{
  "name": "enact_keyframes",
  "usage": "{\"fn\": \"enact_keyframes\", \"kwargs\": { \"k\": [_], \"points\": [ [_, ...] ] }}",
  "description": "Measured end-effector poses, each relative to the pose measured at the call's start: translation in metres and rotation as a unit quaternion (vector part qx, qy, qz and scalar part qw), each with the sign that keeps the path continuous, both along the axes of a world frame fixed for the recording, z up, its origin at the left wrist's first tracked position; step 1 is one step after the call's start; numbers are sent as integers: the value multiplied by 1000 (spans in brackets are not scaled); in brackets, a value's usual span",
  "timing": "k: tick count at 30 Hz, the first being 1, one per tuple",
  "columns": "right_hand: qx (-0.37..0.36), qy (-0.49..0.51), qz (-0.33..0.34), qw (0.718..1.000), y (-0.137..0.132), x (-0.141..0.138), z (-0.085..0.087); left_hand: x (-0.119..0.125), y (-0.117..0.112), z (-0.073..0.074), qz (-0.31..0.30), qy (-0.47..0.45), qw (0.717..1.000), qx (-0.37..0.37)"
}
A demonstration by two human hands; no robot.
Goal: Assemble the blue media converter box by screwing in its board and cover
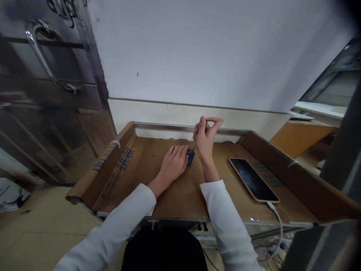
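My left hand (174, 163) lies on the cardboard-covered table (180, 192), its fingers curled against a small dark block (191, 156) and holding it in place. My right hand (205, 137) is raised just above and to the right of the block. Its fingers are pinched on a thin dark tool whose tip points down at the block's top. Both arms wear white sleeves.
A phone (253, 179) lies face up to the right, with a white cable (278, 220) running off the front edge. Cardboard flaps rise at the left (113, 165) and right (296, 177). A white wall stands behind, and a metal door (47, 75) to the left.
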State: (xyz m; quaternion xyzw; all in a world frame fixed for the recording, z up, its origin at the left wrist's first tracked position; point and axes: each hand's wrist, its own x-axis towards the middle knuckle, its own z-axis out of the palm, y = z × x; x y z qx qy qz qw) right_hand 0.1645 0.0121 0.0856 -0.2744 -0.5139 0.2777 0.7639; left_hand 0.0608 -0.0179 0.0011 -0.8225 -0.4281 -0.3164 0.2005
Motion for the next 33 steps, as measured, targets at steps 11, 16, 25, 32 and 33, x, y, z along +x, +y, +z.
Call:
{"fn": "enact_keyframes", "kwargs": {
  "k": [11,16,25,32,33],
  "points": [
    [51,-53,-53,996,5,28,7,-8,7,-2,-1,43,999,14],
    [-35,-59,152,986,5,31,6,-7,7,-2,-1,40,999,12],
    [-71,11,210,975,7,21,5,-7,6,-2,-7,28,1000,5],
    [-78,21,170,982,12,31,3,-8,5,0,-15,15,1000,-8],
    [-69,15,173,982,11,32,3,-8,5,0,-16,15,1000,-8]
  ]
}}
